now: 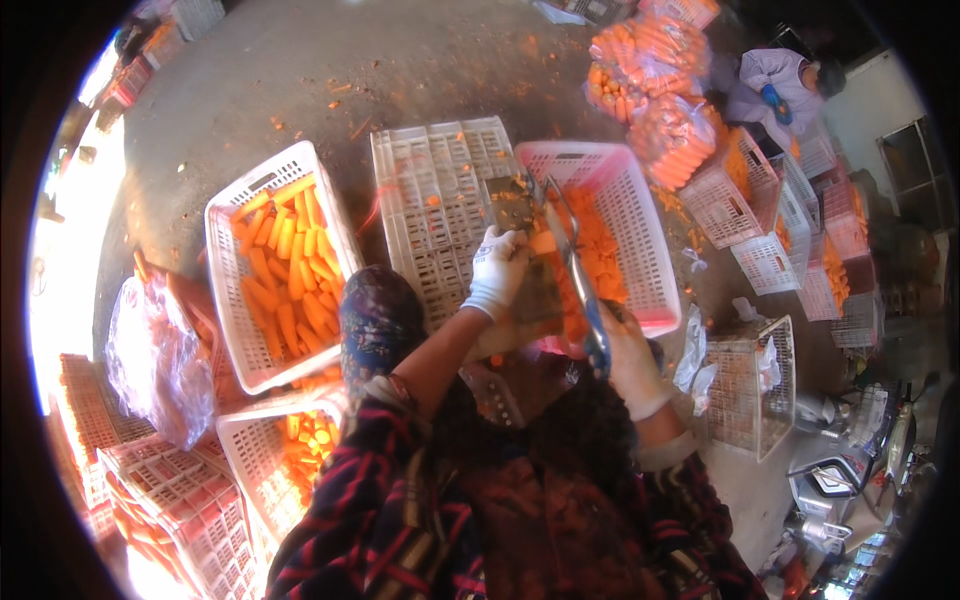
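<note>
My left hand [497, 272], in a white glove, is closed over a dark wooden block [545, 300]. An orange carrot [543, 242] shows just right of its fingers, beside the blade. My gloved right hand [637, 368] grips the blue handle of a long metal cutter [568, 255], which slants up and away across the block's right side. Beyond the blade, a pink-white plastic crate [655, 255] holds many cut carrot pieces [598, 232]. At my left, whole carrots [292, 255] fill a white crate [222, 305].
An upturned slatted crate [425, 185] stands ahead. A second crate with carrots [312, 440] and a plastic bag [160, 360] are at left. Bagged carrots [655, 75], stacked crates [725, 205] and a seated person [775, 85] are far right. A wire-sided crate [745, 390] stands nearer.
</note>
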`<state>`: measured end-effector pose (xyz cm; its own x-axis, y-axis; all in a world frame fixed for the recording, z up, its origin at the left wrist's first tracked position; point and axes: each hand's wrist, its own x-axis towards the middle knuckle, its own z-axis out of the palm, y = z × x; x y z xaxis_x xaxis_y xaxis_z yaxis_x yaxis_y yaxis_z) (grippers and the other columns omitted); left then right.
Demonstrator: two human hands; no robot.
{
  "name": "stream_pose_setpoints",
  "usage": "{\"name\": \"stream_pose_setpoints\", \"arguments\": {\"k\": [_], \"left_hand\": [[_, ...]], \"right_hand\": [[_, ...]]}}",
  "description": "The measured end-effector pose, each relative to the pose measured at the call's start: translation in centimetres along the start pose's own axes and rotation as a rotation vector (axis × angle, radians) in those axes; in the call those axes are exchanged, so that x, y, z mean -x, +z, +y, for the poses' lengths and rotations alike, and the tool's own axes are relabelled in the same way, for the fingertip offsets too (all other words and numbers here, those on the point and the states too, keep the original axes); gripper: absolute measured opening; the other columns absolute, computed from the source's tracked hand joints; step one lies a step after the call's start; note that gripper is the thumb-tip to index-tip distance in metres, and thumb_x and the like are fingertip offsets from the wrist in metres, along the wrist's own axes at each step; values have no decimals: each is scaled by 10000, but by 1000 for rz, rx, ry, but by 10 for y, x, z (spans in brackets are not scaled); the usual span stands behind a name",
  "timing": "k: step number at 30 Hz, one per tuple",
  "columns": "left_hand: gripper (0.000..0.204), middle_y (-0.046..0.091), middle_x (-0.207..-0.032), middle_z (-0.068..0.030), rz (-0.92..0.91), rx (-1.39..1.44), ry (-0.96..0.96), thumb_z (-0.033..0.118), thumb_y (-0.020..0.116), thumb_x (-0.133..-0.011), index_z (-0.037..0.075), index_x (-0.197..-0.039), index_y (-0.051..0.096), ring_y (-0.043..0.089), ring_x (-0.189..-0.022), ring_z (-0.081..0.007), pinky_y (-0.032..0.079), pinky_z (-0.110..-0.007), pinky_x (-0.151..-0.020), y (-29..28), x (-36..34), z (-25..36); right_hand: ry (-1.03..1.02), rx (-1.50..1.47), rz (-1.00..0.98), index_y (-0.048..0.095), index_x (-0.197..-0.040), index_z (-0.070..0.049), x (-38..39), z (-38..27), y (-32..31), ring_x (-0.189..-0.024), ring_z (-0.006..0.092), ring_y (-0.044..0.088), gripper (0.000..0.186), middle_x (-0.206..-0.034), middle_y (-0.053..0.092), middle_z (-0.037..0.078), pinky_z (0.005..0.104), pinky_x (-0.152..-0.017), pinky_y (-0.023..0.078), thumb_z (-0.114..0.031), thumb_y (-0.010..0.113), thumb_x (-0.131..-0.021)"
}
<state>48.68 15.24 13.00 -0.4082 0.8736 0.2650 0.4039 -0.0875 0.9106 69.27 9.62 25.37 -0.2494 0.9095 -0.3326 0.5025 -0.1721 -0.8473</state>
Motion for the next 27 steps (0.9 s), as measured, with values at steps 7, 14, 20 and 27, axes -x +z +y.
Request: {"name": "stream_pose_setpoints", "arguments": {"k": [7,14,20,27], "left_hand": [[174,586,-938,-126,-69,-82,-70,128,728,-766,70,-926,694,610,-822,-290,493,-371,-739,-6,0,4],[177,582,-954,-131,19,-37,-6,98,710,-765,76,-936,668,608,-858,-300,498,-373,-739,6,-1,3],[172,582,-968,-139,-42,-42,1,70,702,-762,72,-933,678,607,-884,-327,502,-383,-762,0,-4,9],[170,585,-976,-161,53,-57,40,77,628,-809,92,-976,658,611,-853,-373,509,-441,-741,6,1,-1]], "right_hand": [[-3,97,232,553,-1165,16,-12,86,47,-825,320,635,362,-937,649,203,414,-751,491,-297,510,-990],[235,-126,29,570,-1034,-16,9,-45,8,-528,135,523,343,-651,531,58,283,-477,416,-346,478,-1005],[-56,109,211,555,-1116,-5,-19,107,50,-760,330,625,337,-804,636,175,443,-719,484,-312,500,-988],[153,-227,9,614,-1074,-113,9,-28,5,-437,70,473,295,-614,507,-12,218,-381,362,-380,558,-960]]}}
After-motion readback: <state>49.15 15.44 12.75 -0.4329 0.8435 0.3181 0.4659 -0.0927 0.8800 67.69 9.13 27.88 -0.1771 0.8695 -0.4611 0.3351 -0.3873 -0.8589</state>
